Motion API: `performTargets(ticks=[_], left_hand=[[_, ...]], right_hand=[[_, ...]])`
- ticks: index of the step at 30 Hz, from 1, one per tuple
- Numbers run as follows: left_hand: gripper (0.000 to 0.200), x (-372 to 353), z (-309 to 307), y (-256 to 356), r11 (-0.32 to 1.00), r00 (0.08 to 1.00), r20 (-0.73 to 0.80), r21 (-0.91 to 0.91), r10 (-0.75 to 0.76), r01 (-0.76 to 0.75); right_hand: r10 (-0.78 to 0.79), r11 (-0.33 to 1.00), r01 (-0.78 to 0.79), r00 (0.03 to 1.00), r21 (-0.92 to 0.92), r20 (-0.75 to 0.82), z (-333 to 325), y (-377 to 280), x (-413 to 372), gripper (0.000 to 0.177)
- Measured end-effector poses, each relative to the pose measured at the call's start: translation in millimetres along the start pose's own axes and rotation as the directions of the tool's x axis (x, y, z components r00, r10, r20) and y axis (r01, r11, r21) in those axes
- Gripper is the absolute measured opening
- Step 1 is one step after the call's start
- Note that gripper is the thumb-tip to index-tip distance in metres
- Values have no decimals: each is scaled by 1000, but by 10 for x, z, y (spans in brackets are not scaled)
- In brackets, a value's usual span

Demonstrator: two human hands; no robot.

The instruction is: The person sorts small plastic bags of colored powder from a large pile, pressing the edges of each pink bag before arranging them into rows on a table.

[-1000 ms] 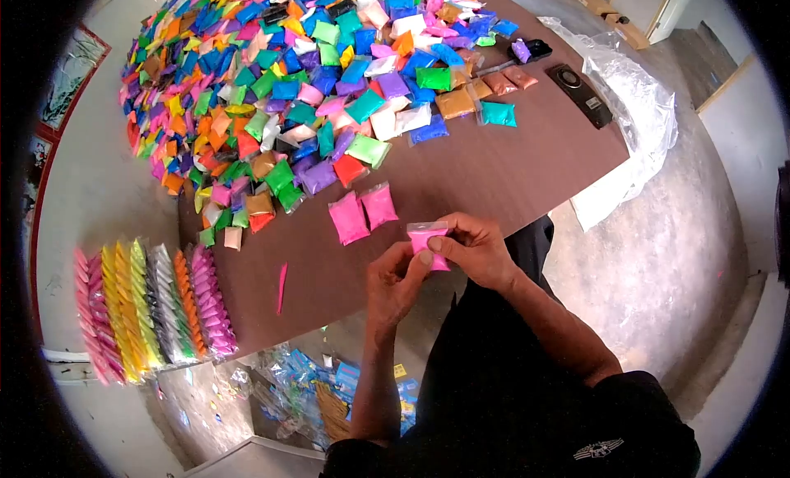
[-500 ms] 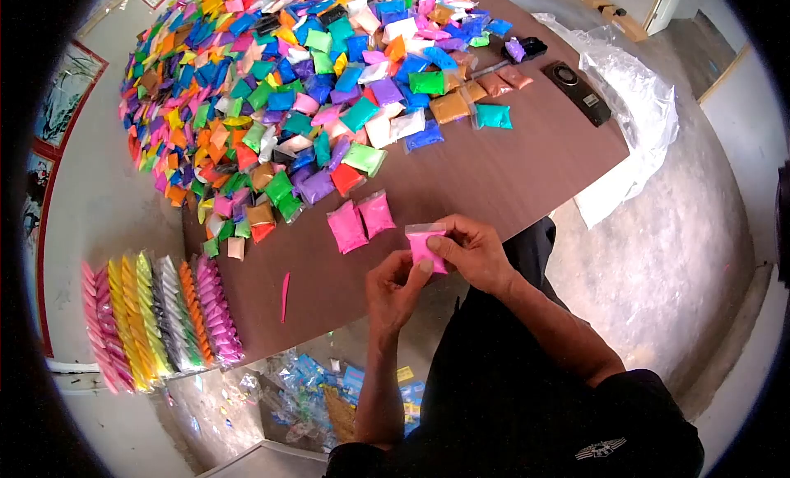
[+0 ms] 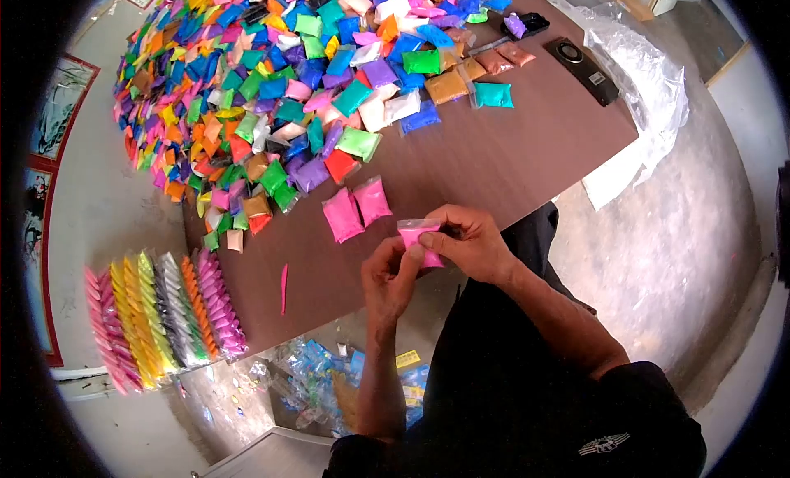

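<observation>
The brown table (image 3: pixel 494 161) is the landmark. Across its far and left parts spreads a big heap of small coloured packets (image 3: pixel 271 83). Crumpled clear plastic (image 3: pixel 650 83) lies along the table's right side and droops past the edge. On the floor below the table's near edge is a scatter of blue and clear wrappers (image 3: pixel 325 383). At the table's near left corner lie long strips of twisted packets (image 3: pixel 164 317), side by side, in pink, yellow, silver, green, orange and purple.

The right hand (image 3: pixel 469 243) is at the table's near edge, its thumb and fingers pinching the upper right part of a pink packet (image 3: pixel 423 241). The left hand (image 3: pixel 390 274) is just beside it, to the left at the same edge, with its thumb on the packet's lower left and its other fingers curled, gripping it too. The packet is held up at the table's near edge, its clear top strip uppermost.

Toward the table's right end lies a flat black case (image 3: pixel 581 71). Near the middle of the table, between heap and hands, two more pink packets (image 3: pixel 356 209) lie against each other. A slim pink stick (image 3: pixel 285 289) lies near the table's near edge, left of the hands.
</observation>
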State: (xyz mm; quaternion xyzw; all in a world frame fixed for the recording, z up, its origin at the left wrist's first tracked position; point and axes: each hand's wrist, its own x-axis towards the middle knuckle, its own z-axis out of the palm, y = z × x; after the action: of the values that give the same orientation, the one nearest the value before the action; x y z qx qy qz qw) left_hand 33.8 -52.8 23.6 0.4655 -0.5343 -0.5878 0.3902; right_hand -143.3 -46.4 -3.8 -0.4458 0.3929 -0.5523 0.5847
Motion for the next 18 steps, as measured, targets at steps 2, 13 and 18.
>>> performTargets(ticks=[2, 13, 18], left_hand=[[20, -6, -13, -9, 1000, 1000, -5, 0, 3, -3], [20, 6, -22, -49, 997, 997, -27, 16, 71, -70], [18, 22, -44, -56, 995, 995, -37, 41, 93, -91]], right_hand=[[-2, 1000, 2, 1000, -16, -16, 15, 5, -1, 17], [6, 1000, -6, 1000, 3, -19, 15, 31, -1, 16], [-8, 994, 8, 1000, -111, 1, 36, -19, -37, 15]])
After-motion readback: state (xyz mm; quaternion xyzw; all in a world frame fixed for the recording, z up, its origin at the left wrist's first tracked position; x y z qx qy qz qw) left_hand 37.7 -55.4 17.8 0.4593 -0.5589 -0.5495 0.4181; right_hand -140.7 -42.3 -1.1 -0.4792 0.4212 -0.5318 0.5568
